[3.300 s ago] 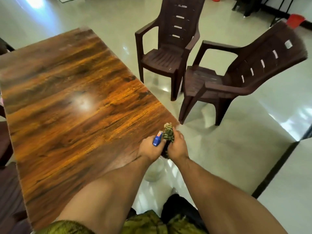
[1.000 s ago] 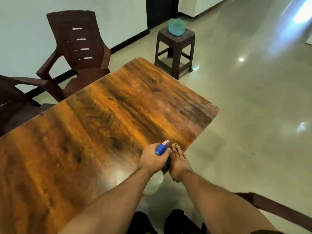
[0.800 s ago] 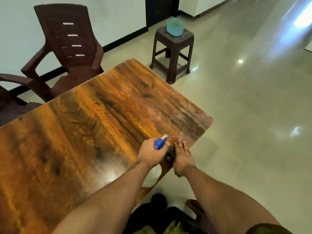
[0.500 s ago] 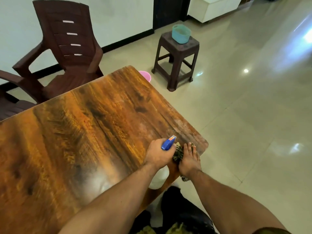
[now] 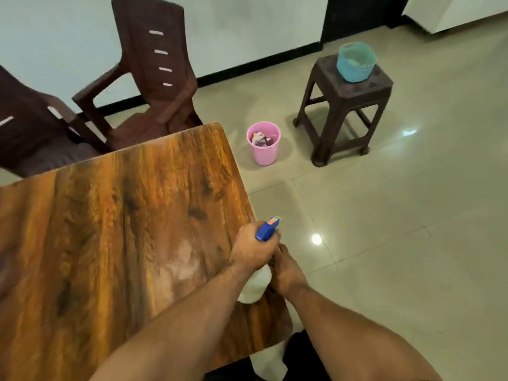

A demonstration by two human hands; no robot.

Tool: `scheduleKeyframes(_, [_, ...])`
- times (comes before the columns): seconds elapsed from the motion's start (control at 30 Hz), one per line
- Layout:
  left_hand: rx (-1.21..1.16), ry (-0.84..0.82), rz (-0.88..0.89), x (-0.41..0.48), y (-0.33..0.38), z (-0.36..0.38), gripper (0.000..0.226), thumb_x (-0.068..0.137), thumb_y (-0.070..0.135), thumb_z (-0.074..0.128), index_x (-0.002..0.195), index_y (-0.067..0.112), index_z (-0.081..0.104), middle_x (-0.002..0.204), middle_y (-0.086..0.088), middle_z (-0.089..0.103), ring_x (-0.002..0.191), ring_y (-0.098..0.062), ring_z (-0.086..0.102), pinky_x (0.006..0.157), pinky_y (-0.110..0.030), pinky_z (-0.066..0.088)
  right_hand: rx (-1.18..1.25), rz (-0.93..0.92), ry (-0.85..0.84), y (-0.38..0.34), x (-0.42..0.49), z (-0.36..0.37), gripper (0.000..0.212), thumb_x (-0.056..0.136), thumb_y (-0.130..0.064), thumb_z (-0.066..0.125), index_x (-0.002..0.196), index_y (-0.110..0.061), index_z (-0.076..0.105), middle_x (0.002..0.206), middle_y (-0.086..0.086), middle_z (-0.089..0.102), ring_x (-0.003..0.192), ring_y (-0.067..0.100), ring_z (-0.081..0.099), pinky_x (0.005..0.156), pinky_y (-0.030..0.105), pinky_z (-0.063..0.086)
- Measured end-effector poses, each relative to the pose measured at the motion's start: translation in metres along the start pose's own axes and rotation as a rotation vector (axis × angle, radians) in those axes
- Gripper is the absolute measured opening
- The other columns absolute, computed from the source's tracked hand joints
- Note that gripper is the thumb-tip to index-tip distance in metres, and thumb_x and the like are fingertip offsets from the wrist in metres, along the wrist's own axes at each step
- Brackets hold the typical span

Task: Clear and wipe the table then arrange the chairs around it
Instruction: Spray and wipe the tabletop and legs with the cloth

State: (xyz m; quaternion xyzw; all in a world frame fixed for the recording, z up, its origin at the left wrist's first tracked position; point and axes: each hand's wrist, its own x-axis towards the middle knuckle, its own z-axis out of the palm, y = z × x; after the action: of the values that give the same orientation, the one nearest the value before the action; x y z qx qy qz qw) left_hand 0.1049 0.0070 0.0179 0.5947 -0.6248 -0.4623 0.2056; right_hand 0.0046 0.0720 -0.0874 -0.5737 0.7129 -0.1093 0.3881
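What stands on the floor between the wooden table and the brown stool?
A small pink bin holding some rubbish, shown in the head view.

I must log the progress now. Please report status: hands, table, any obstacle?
Left hand grips spray bottle. Right hand at table edge, grip hidden. Upright chair beyond far corner, not blocking.

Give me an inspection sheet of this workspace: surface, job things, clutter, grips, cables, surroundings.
Surface: wooden table, glossy, pale patch near the hands.
Job's things: spray bottle; two brown plastic chairs past the far edge; cloth not clearly seen.
Clutter: pink bin with litter, on the floor.
Grips: left hand grips the bottle; right hand beside it at the table edge, grip hidden.
Cables: nothing seen.
Surroundings: tiled floor, brown stool bearing a teal basket.
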Motion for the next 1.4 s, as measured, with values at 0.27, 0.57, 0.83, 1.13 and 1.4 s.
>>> scheduleKeyframes(0.27, [-0.152, 0.265, -0.178, 0.06, 0.042, 0.055, 0.033, 0.078, 0.045, 0.059, 0.061, 0.019, 0.046, 0.055, -0.014, 0.058, 0.051, -0.035, 0.057, 0.056, -0.05, 0.054, 0.199, 0.138, -0.074, 0.057, 0.045, -0.085, 0.039, 0.101, -0.017, 0.05, 0.141, -0.021, 0.049, 0.103, -0.003, 0.064, 0.079, 0.003, 0.06, 0.073, 0.014, 0.048])
scheduleKeyframes(0.57, [-0.156, 0.431, -0.38, 0.136, 0.028, 0.111, 0.035, 0.091, 0.03, 0.065, 0.066, 0.025, 0.042, 0.057, 0.006, 0.045, 0.055, -0.023, 0.046, 0.058, -0.031, 0.036, 0.03, 0.131, -0.2, 0.084, 0.145, -0.169, 0.047, 0.096, -0.019, 0.044, 0.136, -0.042, 0.05, 0.076, 0.002, 0.072, 0.07, 0.021, 0.071, 0.069, 0.032, 0.059])
scheduleKeyframes(0.83, [-0.192, 0.547, -0.627, 0.147, 0.001, 0.128, 0.03, 0.09, 0.027, 0.062, 0.071, 0.026, 0.04, 0.072, -0.003, 0.051, 0.062, -0.025, 0.045, 0.062, -0.037, 0.042, -0.174, -0.127, -0.382, 0.053, 0.216, -0.184, 0.051, 0.098, -0.013, 0.045, 0.147, -0.028, 0.045, 0.119, 0.005, 0.069, 0.104, 0.024, 0.065, 0.082, 0.021, 0.046])
scheduleKeyframes(1.13, [-0.297, 0.768, -0.983, 0.164, -0.054, 0.157, 0.021, 0.094, 0.034, 0.058, 0.084, 0.021, 0.045, 0.077, 0.0, 0.054, 0.073, -0.029, 0.05, 0.064, -0.033, 0.033, -0.529, -0.501, -0.745, 0.028, 0.303, -0.108, 0.051, 0.1, -0.018, 0.049, 0.149, -0.025, 0.042, 0.134, 0.011, 0.058, 0.118, 0.03, 0.059, 0.096, 0.031, 0.047])
scheduleKeyframes(1.4, [-0.34, 0.862, -1.185, 0.15, -0.145, 0.231, 0.015, 0.091, 0.028, 0.063, 0.093, 0.025, 0.048, 0.086, 0.001, 0.056, 0.069, -0.017, 0.051, 0.065, -0.033, 0.04, -0.579, -0.536, -0.942, 0.06, 0.331, -0.005, 0.046, 0.095, -0.034, 0.062, 0.138, -0.031, 0.047, 0.114, 0.002, 0.069, 0.099, 0.028, 0.068, 0.075, 0.031, 0.053])
